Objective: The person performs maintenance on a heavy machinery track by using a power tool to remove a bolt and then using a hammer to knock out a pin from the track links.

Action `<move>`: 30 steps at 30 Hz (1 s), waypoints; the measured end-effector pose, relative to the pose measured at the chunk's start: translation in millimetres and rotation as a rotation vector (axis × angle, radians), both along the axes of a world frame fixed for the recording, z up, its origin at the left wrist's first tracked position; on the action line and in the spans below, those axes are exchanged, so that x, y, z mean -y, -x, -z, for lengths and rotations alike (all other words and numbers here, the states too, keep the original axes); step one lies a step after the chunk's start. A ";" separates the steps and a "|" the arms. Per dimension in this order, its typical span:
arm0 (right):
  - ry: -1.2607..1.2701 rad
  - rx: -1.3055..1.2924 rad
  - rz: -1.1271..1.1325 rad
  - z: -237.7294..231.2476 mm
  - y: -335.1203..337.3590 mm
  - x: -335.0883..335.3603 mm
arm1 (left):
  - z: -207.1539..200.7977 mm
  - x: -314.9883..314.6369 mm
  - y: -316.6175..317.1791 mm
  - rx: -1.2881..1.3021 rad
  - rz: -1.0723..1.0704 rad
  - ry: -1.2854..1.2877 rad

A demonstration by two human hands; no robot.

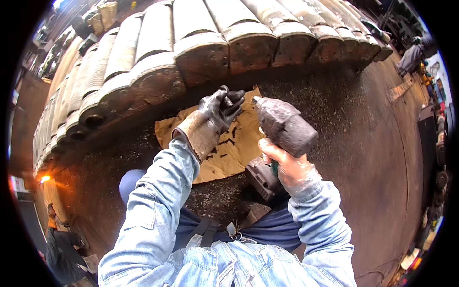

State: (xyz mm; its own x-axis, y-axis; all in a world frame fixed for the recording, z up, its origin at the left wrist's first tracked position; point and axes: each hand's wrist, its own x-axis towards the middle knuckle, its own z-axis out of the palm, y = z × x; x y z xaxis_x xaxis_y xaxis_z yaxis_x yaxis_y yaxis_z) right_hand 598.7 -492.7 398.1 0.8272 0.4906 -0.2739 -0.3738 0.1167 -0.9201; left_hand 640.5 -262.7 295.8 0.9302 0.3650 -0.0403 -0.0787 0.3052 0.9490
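Observation:
My left hand, in a blackened work glove with a tan cuff, is closed with its fingertips around a small dark metal piece, too grimy to name for certain. In my right hand is a cordless impact wrench, its grip wrapped by the fingers. The wrench's body is dark and dirty, its nose points up and left toward the left hand, and the two are apart. A battery pack shows at the foot of the tool. Below both hands lies a stained sheet of brown paper or cardboard with dark marks or bits on it.
A curved row of large metal cylinders with rusty end blocks stretches across the far side. Grit is scattered over the brown metal surface. A bright orange glow and another person's legs are at left; tools line the right edge.

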 end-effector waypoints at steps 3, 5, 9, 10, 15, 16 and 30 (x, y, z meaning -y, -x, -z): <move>0.028 0.055 -0.136 7.6 11.5 -14.3 | -64.5 -13.0 21.4 -0.161 -0.056 0.777; 0.064 0.067 -0.144 7.4 21.8 -24.1 | -90.8 -12.0 37.7 -0.137 -0.084 0.777; -0.037 0.102 -0.139 14.3 44.4 -47.2 | -105.0 -26.2 72.2 -0.033 -0.092 0.797; -0.030 0.111 -0.149 16.2 47.4 -49.8 | -104.4 -27.8 79.2 -0.021 -0.097 0.805; -0.077 0.032 -0.210 22.4 60.8 -70.1 | -108.4 -37.7 108.3 0.077 -0.038 0.893; -0.071 0.039 -0.218 23.1 61.2 -72.7 | -109.1 -40.9 110.9 0.073 -0.024 0.883; 0.163 1.080 -0.467 6.9 45.6 -123.6 | -111.1 -86.0 134.9 0.134 -0.011 0.839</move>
State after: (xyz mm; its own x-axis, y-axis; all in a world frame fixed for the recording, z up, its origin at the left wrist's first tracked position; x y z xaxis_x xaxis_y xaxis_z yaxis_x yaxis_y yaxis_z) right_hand 553.1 -369.1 391.1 0.4184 0.8302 0.3685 0.6296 0.0273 -0.7764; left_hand 505.6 -176.7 406.8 0.9429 0.2729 -0.1911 -0.1818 0.9021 0.3914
